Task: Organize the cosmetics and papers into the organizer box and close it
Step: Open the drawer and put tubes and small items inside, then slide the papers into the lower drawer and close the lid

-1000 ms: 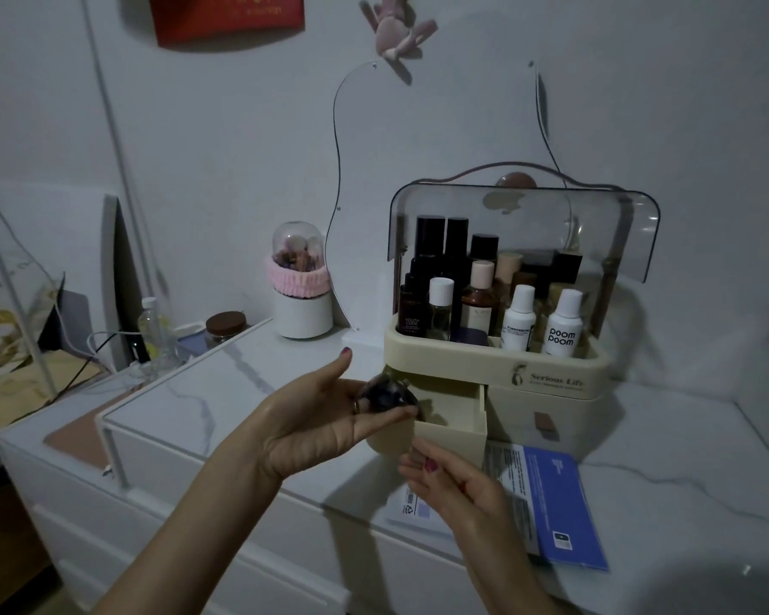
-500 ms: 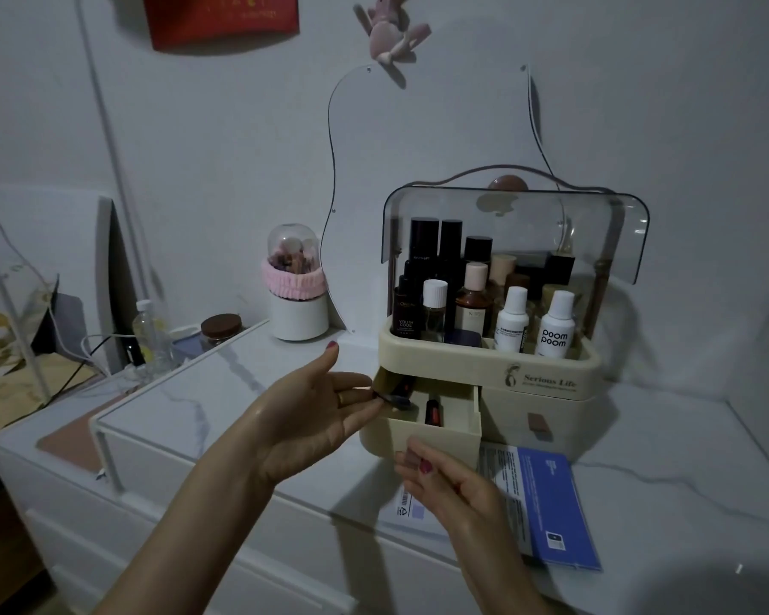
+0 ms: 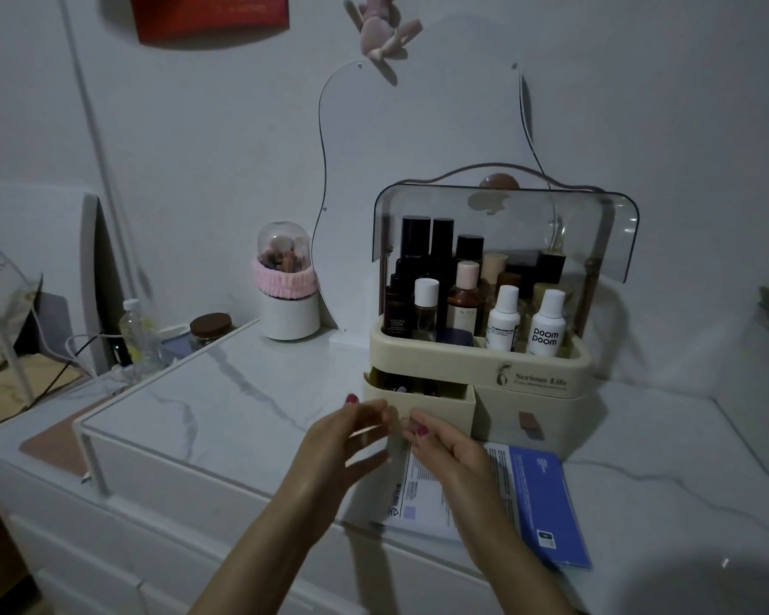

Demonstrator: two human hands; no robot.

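Both hands met at the front of the left drawer (image 3: 422,403) of the organizer box (image 3: 480,361) — the drawer stood partly out, small cosmetics dimly visible inside. Left hand (image 3: 334,450) was open, fingers spread and motion-blurred, holding nothing that could be made out. Right hand (image 3: 445,450) had its fingers curled toward the drawer face; whether its grip pinched the front or merely touched it could not be told. Placement suggested pushing the drawer shut. The papers (image 3: 422,486) and blue booklet (image 3: 547,503) lay flat on the surface (image 3: 223,392) just in front of the box, partly under the right hand — not yet stowed. Bottles (image 3: 502,317) stood upright in the top tray; clear lid (image 3: 507,224) was raised, so closing remained.
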